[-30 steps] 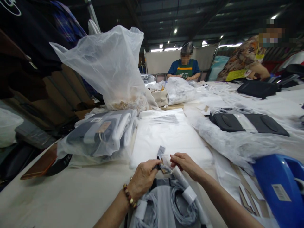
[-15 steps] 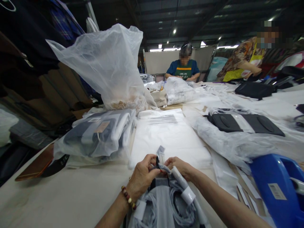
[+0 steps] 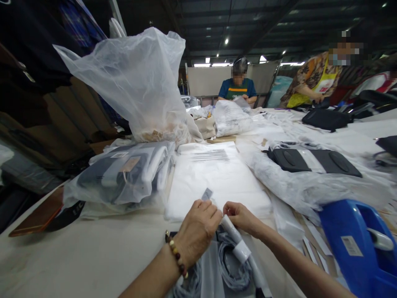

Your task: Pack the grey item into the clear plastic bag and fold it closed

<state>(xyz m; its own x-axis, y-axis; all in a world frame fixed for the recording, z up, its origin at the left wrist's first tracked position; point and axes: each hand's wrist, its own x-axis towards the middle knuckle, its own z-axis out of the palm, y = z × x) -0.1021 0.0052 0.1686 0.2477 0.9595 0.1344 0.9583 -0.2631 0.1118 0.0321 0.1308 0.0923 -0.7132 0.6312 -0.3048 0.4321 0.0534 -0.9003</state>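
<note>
A dark bag (image 3: 212, 265) lies in front of me at the bottom of the view, its straps coiled in clear film. A wrapped handle (image 3: 237, 238), bound with a white band, runs down its right side. My left hand (image 3: 200, 227), with a beaded bracelet (image 3: 178, 256) at the wrist, is closed over a plastic-wrapped strap at the bag's far end. A small grey tab (image 3: 207, 193) sticks out beyond its knuckles. My right hand (image 3: 242, 217) is pinched at the upper end of the wrapped handle; what its fingertips hold is hidden.
A stack of white plastic bags (image 3: 214, 182) lies ahead. Bagged goods (image 3: 124, 174) are piled on the left beneath an upright clear sack (image 3: 133, 82). At right stand a blue plastic tape dispenser-like object (image 3: 350, 236) and a black bag (image 3: 313, 159). Two people work across the table.
My left hand has turned over and moved right, so its back now covers the strap. My right hand has shifted slightly right. The view has moved a little.
</note>
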